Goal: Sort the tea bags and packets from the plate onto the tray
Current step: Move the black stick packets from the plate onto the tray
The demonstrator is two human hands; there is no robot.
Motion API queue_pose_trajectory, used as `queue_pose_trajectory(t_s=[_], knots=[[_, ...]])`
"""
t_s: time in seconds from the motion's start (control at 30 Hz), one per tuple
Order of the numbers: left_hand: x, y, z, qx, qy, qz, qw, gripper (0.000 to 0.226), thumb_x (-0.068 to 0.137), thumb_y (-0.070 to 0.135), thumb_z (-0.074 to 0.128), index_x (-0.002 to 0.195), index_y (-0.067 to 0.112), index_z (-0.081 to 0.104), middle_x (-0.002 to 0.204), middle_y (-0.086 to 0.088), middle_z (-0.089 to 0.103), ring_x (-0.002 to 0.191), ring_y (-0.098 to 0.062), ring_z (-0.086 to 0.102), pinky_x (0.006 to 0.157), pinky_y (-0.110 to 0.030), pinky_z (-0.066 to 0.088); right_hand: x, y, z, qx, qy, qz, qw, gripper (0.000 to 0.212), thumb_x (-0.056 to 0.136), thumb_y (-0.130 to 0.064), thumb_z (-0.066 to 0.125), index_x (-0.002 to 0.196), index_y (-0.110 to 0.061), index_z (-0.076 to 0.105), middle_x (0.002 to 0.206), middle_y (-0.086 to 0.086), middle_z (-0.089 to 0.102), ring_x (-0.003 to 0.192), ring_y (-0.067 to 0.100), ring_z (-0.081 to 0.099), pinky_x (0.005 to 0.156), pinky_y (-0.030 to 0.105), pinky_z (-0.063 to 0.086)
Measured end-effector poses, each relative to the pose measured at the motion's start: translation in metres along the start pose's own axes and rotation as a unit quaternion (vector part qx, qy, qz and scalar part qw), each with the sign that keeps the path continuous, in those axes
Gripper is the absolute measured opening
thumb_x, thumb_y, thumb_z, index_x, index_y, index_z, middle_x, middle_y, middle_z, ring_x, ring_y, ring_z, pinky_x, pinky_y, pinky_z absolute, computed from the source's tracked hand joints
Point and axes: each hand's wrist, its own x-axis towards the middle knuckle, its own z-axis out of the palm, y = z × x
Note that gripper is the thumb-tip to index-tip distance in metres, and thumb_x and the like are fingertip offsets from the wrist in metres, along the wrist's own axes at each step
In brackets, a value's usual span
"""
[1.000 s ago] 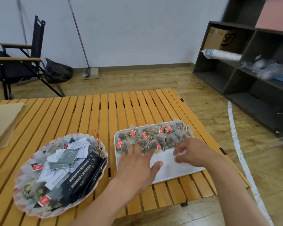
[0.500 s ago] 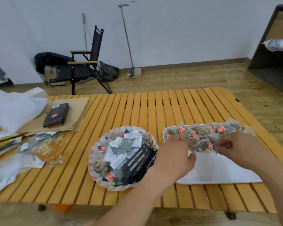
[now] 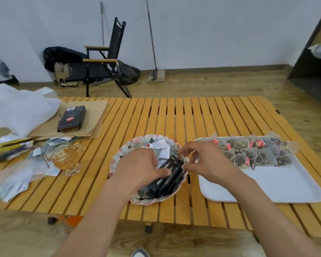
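The patterned plate [image 3: 119, 160] sits mid-table and holds white paper tags [image 3: 160, 145], long black packets [image 3: 168, 180] and loose tea bags. To its right lies a white tray [image 3: 267, 188] with a row of red-tagged tea bags [image 3: 258, 153] along its far side. My left hand [image 3: 139, 167] is over the plate, fingers curled down and thumb lying on the black packets. At the plate's right rim my right hand [image 3: 208, 164] pinches a small pale tea bag [image 3: 186, 160] beside the orange strings; most of that bag is hidden.
On the slatted wooden table [image 3: 174, 115], a glass cup of tea [image 3: 65, 156] stands left of the plate. Torn wrappers [image 3: 13, 180], brown paper with a black box [image 3: 71, 118] and a white bag [image 3: 17, 108] fill the left side. A folding chair [image 3: 100, 65] stands behind.
Both hands left the tray's tea bags and moved left to the plate. The view swung left, and the cup and clutter came into sight.
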Motion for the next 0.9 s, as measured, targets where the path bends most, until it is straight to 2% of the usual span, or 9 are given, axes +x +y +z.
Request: queue_pose_trajectory(t_s=[0.13, 0.2, 0.33, 0.4, 0.47, 0.6, 0.73, 0.83, 0.9], knots=[[0.009, -0.023, -0.016, -0.043, 0.055, -0.008, 0.998, 0.033, 0.078, 0.055, 0.08, 0.096, 0.032, 0.065, 0.101, 0.015, 0.066, 0.091, -0.008, 0.061, 0.074, -0.029, 0.047, 0.002, -0.006, 0.004, -0.018, 0.044, -0.015, 0.999, 0.03, 0.084, -0.032, 0.077, 0.113, -0.032, 0.069, 0.096, -0.02, 0.066, 0.08, 0.001, 0.065, 0.075, 0.033, 0.058], [0.014, -0.034, -0.02, -0.032, 0.055, -0.003, 0.998, 0.041, 0.075, 0.052, 0.084, 0.107, 0.035, 0.065, 0.105, 0.016, 0.063, 0.092, -0.008, 0.06, 0.075, -0.028, 0.046, 0.007, -0.009, 0.006, -0.043, 0.049, -0.022, 0.998, 0.035, 0.084, -0.032, 0.076, 0.117, -0.032, 0.068, 0.102, -0.018, 0.066, 0.084, 0.004, 0.064, 0.078, 0.035, 0.057], [0.011, -0.026, -0.014, -0.057, 0.004, 0.012, 0.998, 0.04, 0.071, 0.061, 0.083, 0.095, 0.033, 0.067, 0.089, 0.017, 0.067, 0.086, -0.004, 0.064, 0.074, -0.029, 0.051, 0.017, -0.015, 0.009, -0.078, -0.068, -0.024, 0.994, 0.059, 0.075, -0.025, 0.079, 0.131, -0.034, 0.06, 0.129, -0.008, 0.06, 0.113, 0.012, 0.057, 0.093, 0.038, 0.053], [0.007, -0.014, -0.006, -0.018, 0.001, 0.03, 0.999, 0.047, 0.072, 0.068, 0.078, 0.1, 0.032, 0.067, 0.092, 0.016, 0.068, 0.088, -0.005, 0.064, 0.078, -0.031, 0.054, 0.018, -0.017, 0.014, -0.113, -0.101, -0.037, 0.988, 0.067, 0.07, -0.023, 0.08, 0.132, -0.034, 0.059, 0.132, -0.007, 0.056, 0.121, 0.016, 0.051, 0.097, 0.041, 0.05], [0.004, -0.003, 0.002, 0.02, -0.021, 0.042, 0.999, 0.056, 0.07, 0.073, 0.074, 0.102, 0.028, 0.068, 0.096, 0.012, 0.07, 0.092, -0.011, 0.066, 0.08, -0.034, 0.056, 0.017, -0.018, 0.024, -0.154, -0.123, -0.068, 0.978, 0.061, 0.068, -0.029, 0.08, 0.125, -0.036, 0.062, 0.121, -0.008, 0.059, 0.114, 0.017, 0.052, 0.093, 0.043, 0.052], [0.006, 0.007, 0.012, 0.028, -0.07, 0.051, 0.996, 0.055, 0.071, 0.072, 0.072, 0.089, 0.02, 0.07, 0.082, 0.002, 0.071, 0.08, -0.017, 0.067, 0.065, -0.034, 0.05, 0.02, -0.01, 0.03, -0.159, -0.122, -0.068, 0.977, 0.041, 0.067, -0.04, 0.078, 0.106, -0.037, 0.068, 0.101, -0.009, 0.064, 0.098, 0.018, 0.058, 0.08, 0.044, 0.055], [0.008, 0.01, 0.016, 0.08, -0.058, 0.073, 0.992, 0.047, 0.075, 0.057, 0.077, 0.106, 0.024, 0.066, 0.097, 0.004, 0.071, 0.09, -0.017, 0.066, 0.069, -0.03, 0.051, 0.021, -0.002, 0.029, -0.139, -0.101, -0.062, 0.983, 0.044, 0.067, -0.04, 0.082, 0.108, -0.036, 0.067, 0.102, -0.011, 0.066, 0.098, 0.015, 0.058, 0.08, 0.041, 0.054], [0.009, 0.016, 0.022, 0.09, -0.058, 0.078, 0.991, 0.039, 0.077, 0.055, 0.072, 0.097, 0.022, 0.065, 0.088, 0.003, 0.069, 0.082, -0.018, 0.065, 0.058, -0.027, 0.044, 0.021, -0.001, 0.03, -0.106, -0.093, -0.056, 0.988, 0.047, 0.067, -0.037, 0.085, 0.11, -0.034, 0.068, 0.105, -0.01, 0.067, 0.098, 0.016, 0.062, 0.082, 0.041, 0.055], [0.01, 0.019, 0.026, 0.096, -0.062, 0.085, 0.99, 0.04, 0.078, 0.056, 0.069, 0.096, 0.021, 0.064, 0.086, 0.002, 0.069, 0.081, -0.02, 0.065, 0.061, -0.029, 0.049, 0.021, 0.0, 0.027, -0.063, -0.083, -0.033, 0.994, 0.05, 0.065, -0.032, 0.089, 0.111, -0.03, 0.068, 0.105, -0.008, 0.07, 0.098, 0.016, 0.064, 0.083, 0.039, 0.056]])
